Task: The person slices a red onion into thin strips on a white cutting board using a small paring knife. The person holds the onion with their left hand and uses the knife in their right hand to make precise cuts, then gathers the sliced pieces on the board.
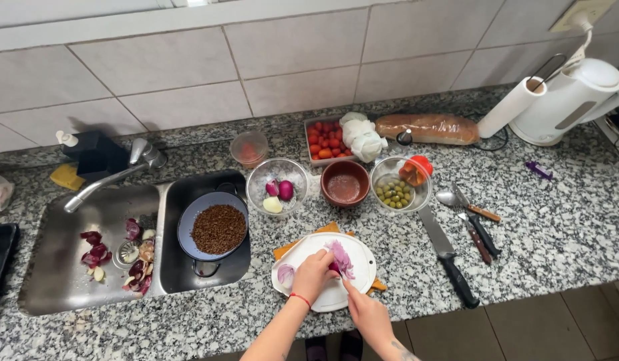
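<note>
Speckled grey granite counter [543,227], glossy. Lower centre of frame: round white plate [363,257] resting on an orange board [286,249]. On the plate, a loose heap of thin purple onion slices [341,257], translucent, curved; one onion half [285,273] at the plate's left edge. Left hand [314,274] lies over the plate, fingers curled narrow, tips pressed on the onion piece just left of the slices. Right hand [367,313] below the plate rim, fingers closed around a thin blade or handle, hard to make out, its tip meeting the onion beside the left fingertips. Right of the plate: long steel chef's knife [446,255], black handle. Above: clear glass bowl of green olives [395,192], brown glazed bowl [345,182].
</note>
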